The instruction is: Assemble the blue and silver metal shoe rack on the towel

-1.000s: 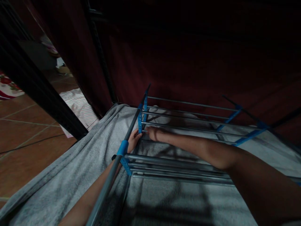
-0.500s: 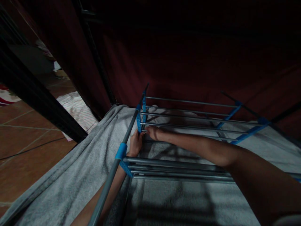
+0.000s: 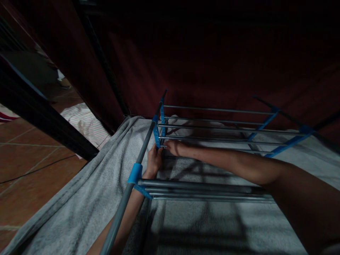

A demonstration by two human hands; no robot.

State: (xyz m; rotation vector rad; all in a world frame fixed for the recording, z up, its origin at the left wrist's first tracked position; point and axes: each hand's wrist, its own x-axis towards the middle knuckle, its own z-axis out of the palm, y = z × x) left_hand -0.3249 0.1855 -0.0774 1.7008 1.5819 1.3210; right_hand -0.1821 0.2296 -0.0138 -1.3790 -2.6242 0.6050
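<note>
A rack of grey metal tubes (image 3: 207, 183) with blue plastic brackets lies on a grey blanket. My left hand (image 3: 154, 159) reaches under the near side tube and grips the lower end of a blue plastic bracket (image 3: 156, 136). Just right of it, my right hand (image 3: 174, 147) is closed on the end of a thin metal tube (image 3: 164, 146), where that tube meets the bracket. Fingertips of both hands are partly hidden. At the near end, a blue connector (image 3: 135, 173) sits around the thick side tube (image 3: 120, 209).
Dark red fabric (image 3: 212, 71) hangs behind the rack. Black metal posts (image 3: 53, 113) slant down at the left, with striped cloth (image 3: 86, 122) beyond. Brown floor tiles (image 3: 32, 170) with a dark cable lie left of the blanket (image 3: 87, 191).
The view has shifted slightly, and the rack's right end appears further right. Both hands stay at the same bracket and tube end with nearly the same hold.
</note>
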